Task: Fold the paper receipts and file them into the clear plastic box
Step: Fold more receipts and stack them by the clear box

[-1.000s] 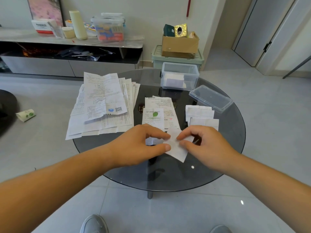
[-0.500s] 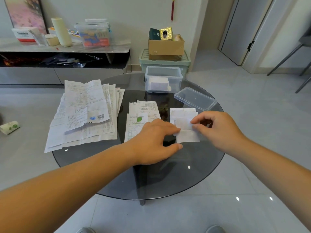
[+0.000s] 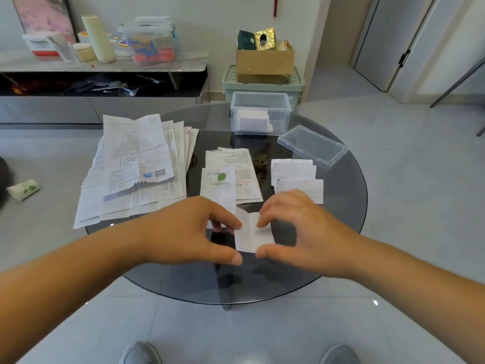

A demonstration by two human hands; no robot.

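A small white receipt [image 3: 252,232], creased down its middle, lies on the near part of the round glass table [image 3: 349,206]. My left hand [image 3: 194,229] pinches its left edge and my right hand [image 3: 301,232] pinches its right edge, finger and thumb of each on the paper. The clear plastic box [image 3: 259,114] stands open at the far side with folded white paper inside. Its clear lid [image 3: 312,146] lies upside down to the right. Three paper piles lie on the table: large sheets [image 3: 133,164] at left, mid-size receipts [image 3: 231,174] in the centre, small folded slips [image 3: 296,177] at right.
A green crate [image 3: 262,84] carrying a cardboard box [image 3: 265,61] stands on the floor behind the table. A low cabinet [image 3: 99,64] with containers runs along the left wall. A small wrapped roll [image 3: 23,189] lies on the floor at left. My shoes show at the bottom.
Both hands have come back from the small-slip pile toward me. They now hold a creased receipt between them at the table's near side; the camera view shifted slightly.
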